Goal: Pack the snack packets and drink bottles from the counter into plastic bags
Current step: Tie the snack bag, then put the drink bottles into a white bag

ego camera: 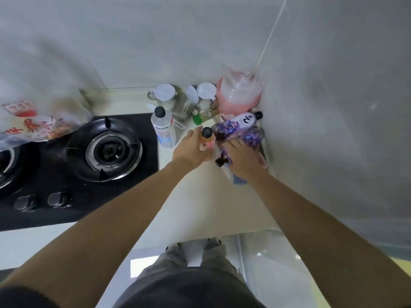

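My left hand [193,147] grips a small pink drink bottle [207,138] with a black cap, held upright near the counter's right corner. My right hand [244,158] rests on a heap of bottles and clear plastic, its fingers curled over a lying black-capped bottle [223,160]; whether it grips it is unclear. A purple flowered bottle [234,125] lies tilted behind both hands, with a purple packet [252,136] beside it. A clear water bottle [163,126] stands left of my left hand. A pink plastic bag [239,94] sits in the back corner.
A black gas stove [93,152] fills the left of the cream counter [200,203]. White-lidded jars [165,94] and a small green-capped bottle [201,116] stand along the back wall. A red-printed snack bag [33,123] lies at the far left. A grey wall closes the right side.
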